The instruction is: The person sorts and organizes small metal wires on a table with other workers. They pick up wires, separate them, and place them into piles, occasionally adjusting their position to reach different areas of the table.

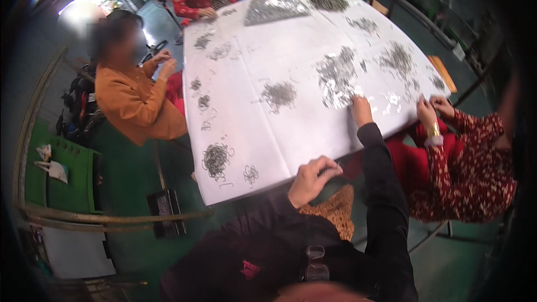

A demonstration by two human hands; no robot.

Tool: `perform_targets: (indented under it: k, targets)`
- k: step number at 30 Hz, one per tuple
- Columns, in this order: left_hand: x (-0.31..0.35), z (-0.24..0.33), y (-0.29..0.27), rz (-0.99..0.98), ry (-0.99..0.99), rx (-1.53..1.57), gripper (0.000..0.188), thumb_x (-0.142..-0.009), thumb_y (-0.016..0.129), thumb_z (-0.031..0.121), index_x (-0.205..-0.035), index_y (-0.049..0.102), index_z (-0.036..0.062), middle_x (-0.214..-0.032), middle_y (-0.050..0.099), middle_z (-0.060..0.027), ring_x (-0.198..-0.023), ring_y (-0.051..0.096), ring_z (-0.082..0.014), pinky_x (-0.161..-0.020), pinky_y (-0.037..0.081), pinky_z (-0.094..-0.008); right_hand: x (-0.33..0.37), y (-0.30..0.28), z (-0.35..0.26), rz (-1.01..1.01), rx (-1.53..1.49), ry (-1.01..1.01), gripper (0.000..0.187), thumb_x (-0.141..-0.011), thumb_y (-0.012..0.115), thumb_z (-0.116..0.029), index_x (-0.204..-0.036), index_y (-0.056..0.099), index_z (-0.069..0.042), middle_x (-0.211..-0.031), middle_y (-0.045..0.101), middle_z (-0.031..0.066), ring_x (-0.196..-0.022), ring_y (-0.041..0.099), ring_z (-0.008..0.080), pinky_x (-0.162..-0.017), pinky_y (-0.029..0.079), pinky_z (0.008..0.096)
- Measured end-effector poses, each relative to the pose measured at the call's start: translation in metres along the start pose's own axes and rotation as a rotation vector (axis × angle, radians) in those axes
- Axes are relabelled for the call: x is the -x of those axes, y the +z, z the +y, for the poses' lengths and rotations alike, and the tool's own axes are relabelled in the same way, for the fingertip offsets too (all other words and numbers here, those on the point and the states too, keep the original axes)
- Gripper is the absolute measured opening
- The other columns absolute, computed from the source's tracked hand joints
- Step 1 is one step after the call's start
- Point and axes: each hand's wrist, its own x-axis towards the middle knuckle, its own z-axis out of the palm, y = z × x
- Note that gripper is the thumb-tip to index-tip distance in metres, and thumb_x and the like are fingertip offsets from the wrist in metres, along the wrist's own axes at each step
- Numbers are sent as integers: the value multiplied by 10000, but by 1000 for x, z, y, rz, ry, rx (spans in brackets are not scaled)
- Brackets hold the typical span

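My right hand (362, 112) reaches over the white-covered table (313, 151), its fingers curled together at the near edge of a heap of small flat shiny metal pieces (337, 75). What lies between those fingertips is too small to make out. At the table's near edge my left hand (311, 181) is held with thumb and forefinger pinched. A tiny thing may be at its fingertips, but I cannot tell what. Left of the shiny heap is a heap of small dark metal pieces (278, 95). Thin curved wire pieces (216, 160) lie at the near left corner.
Co-workers sit around the table: one in an orange top (134, 98) at left, one in patterned red (458, 173) close at right, others across. A clear plastic bag of metal parts (275, 6) and a dark pile (329, 0) lie at the far side.
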Motion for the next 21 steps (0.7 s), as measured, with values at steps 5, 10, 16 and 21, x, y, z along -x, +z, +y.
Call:
perform_targets:
  k: [5, 10, 16, 21]
  targets:
    - [3, -3, -6, 14, 43, 3, 117, -883, 653, 112, -942, 619, 16, -894, 691, -100, -844, 667, -236, -758, 508, -330, -4, 21, 8, -90, 179, -125, 99, -785, 526, 47, -852, 578, -3, -886, 589, 224, -864, 592, 394, -703, 506, 474]
    - [4, -11, -5, 1, 51, 5, 117, -883, 652, 112, -938, 613, 17, -875, 687, -91, -840, 669, -238, -752, 513, -331, 2, 14, 5, -62, 297, -221, 138, -791, 553, 44, -921, 574, 2, -951, 588, 191, -932, 593, 355, -742, 538, 421]
    - [5, -9, -3, -28, 42, 20, 108, -890, 640, 111, -937, 610, 17, -877, 687, -86, -840, 669, -235, -752, 513, -328, -6, 4, 17, -113, 289, -257, 171, -770, 569, 54, -934, 586, 10, -946, 600, 188, -941, 597, 351, -769, 537, 412]
    - [1, -2, -3, -14, 75, -50, 125, -880, 648, 136, -922, 616, 23, -889, 686, -95, -851, 661, -254, -770, 504, -340, -5, 0, 10, -85, 134, -203, 151, -744, 589, 34, -894, 583, 18, -877, 604, 215, -866, 602, 385, -755, 509, 459]
